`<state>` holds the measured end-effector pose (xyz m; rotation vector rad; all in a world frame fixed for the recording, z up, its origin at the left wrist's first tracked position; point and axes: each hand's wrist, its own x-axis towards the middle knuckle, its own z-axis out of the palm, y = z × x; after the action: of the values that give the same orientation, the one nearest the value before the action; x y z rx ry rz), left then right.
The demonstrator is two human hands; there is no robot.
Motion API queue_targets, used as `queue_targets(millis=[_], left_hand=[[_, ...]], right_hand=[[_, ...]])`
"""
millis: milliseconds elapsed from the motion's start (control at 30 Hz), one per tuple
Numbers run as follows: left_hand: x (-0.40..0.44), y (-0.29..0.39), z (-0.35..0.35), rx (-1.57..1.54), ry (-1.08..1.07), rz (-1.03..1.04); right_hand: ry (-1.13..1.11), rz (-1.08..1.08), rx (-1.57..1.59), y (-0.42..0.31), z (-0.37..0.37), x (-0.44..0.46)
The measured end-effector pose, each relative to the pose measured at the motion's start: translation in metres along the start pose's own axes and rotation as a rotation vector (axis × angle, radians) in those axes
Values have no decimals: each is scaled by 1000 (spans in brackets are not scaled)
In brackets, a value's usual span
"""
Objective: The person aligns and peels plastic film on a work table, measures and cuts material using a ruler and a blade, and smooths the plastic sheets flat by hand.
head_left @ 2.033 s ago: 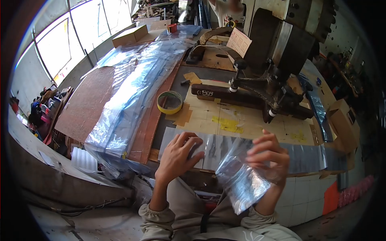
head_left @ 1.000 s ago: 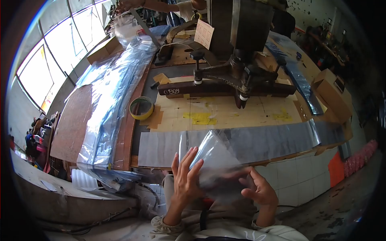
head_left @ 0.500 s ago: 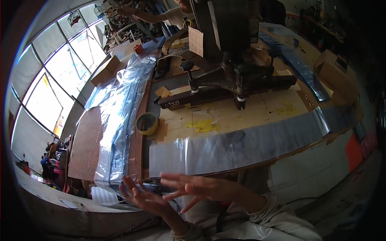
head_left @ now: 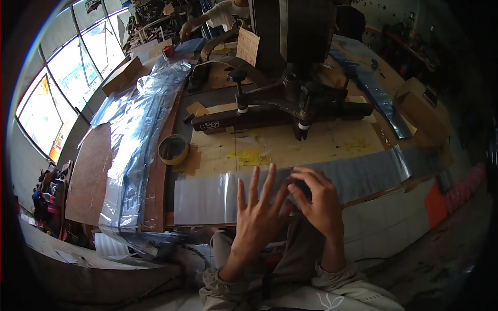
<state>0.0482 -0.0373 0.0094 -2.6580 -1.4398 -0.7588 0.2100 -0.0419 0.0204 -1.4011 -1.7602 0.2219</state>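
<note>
My left hand (head_left: 257, 223) is raised in front of the table's near edge, its back towards me and its fingers spread. Beside it is my right hand (head_left: 322, 207), with fingers curved and the thumb apart from the palm. The right thumb and finger tips come close to the left index finger; whether they touch I cannot tell. No object shows in either hand. Behind both hands lies a grey, shiny plastic strip (head_left: 202, 199) along the table edge. A roll of tape (head_left: 174, 150) rests on the table to the left.
A dark metal press with a clamp bar (head_left: 280, 118) stands over the pale board (head_left: 218, 147). Clear plastic film (head_left: 132, 155) covers the left side. Cardboard boxes (head_left: 421, 106) sit at right and far left. Another person's arm (head_left: 194, 23) reaches in at the back.
Both hands have risen from below the table edge to in front of the grey strip, and the right has moved beside the left. The view has shifted slightly. The other person's arm has lowered.
</note>
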Motion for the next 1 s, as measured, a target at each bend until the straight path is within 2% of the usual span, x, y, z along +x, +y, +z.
queue_targets(millis=[67, 200, 400, 500, 533, 567, 633, 767, 1000], left_hand=[[5, 6, 6, 13, -48, 54], [-1, 8, 19, 17, -34, -3], [-7, 6, -16, -134, -72, 6], [0, -2, -59, -697, -217, 337], [1, -5, -58, -918, -118, 540], [2, -1, -51, -1223, 23, 655], [6, 9, -57, -1702, -11, 829], [15, 36, -68, -1846, 190, 980], [17, 41, -75, -1904, 45, 1104]], right_hand=[[126, 22, -160, 29, 5, 2], [203, -14, -344, 37, 7, -5], [202, 28, -344, 32, 8, -5], [194, 32, -341, 34, 9, -5], [195, 34, -345, 34, 9, -5], [197, 35, -346, 35, 10, -6], [199, 35, -353, 36, 10, -6], [203, 25, -358, 36, 10, -6], [199, 5, -369, 36, 10, -6]])
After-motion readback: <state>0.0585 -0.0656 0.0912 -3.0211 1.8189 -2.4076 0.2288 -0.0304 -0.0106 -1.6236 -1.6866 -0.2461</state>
